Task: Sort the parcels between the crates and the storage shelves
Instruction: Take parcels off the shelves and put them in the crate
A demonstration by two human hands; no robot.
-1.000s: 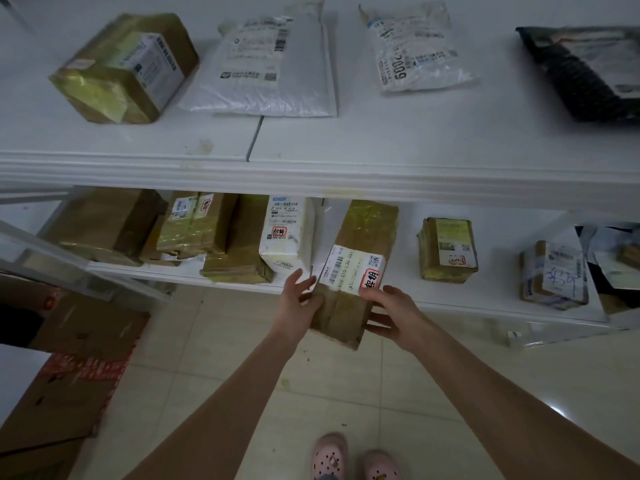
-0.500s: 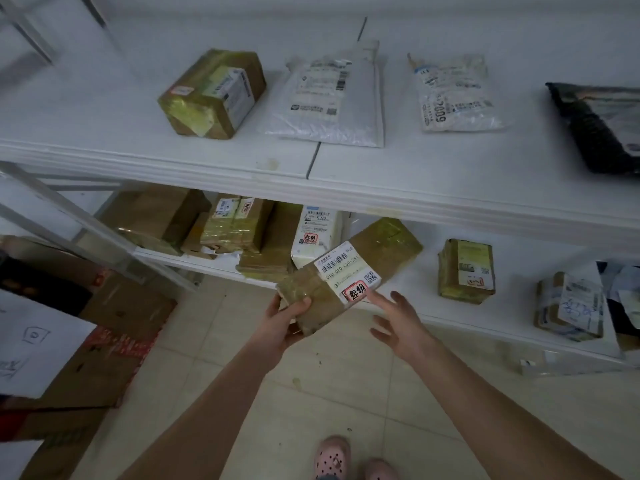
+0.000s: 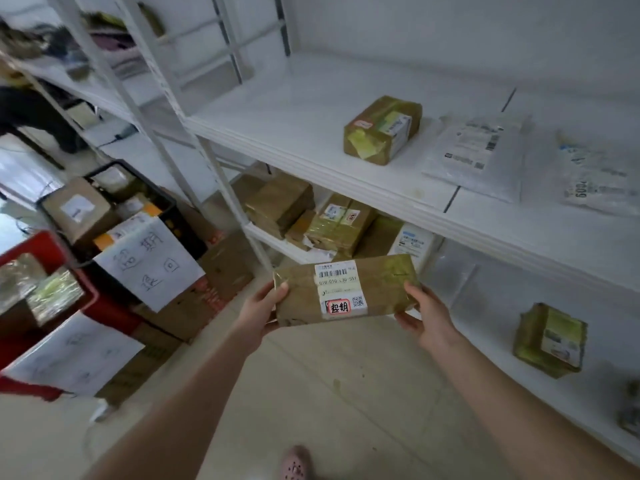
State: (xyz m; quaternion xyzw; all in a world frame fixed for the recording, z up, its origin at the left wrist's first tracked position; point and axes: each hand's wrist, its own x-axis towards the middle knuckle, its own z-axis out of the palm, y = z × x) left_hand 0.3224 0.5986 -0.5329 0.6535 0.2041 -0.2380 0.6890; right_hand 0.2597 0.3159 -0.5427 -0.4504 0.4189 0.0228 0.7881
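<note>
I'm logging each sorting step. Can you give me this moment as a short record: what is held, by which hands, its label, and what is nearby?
held: brown parcel, level, in front of the shelves
left hand: grips its left end
right hand: grips its right end
label: white, barcode, red-bordered sticker, facing up
to the left: black crate with paper sign; red crate
to the right: white shelves holding parcels

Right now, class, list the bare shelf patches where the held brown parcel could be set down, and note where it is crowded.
Free: upper white shelf left of the taped brown box; lower shelf between the white parcel and the small brown box. Crowded: the lower shelf's left end, stacked brown parcels.
</note>
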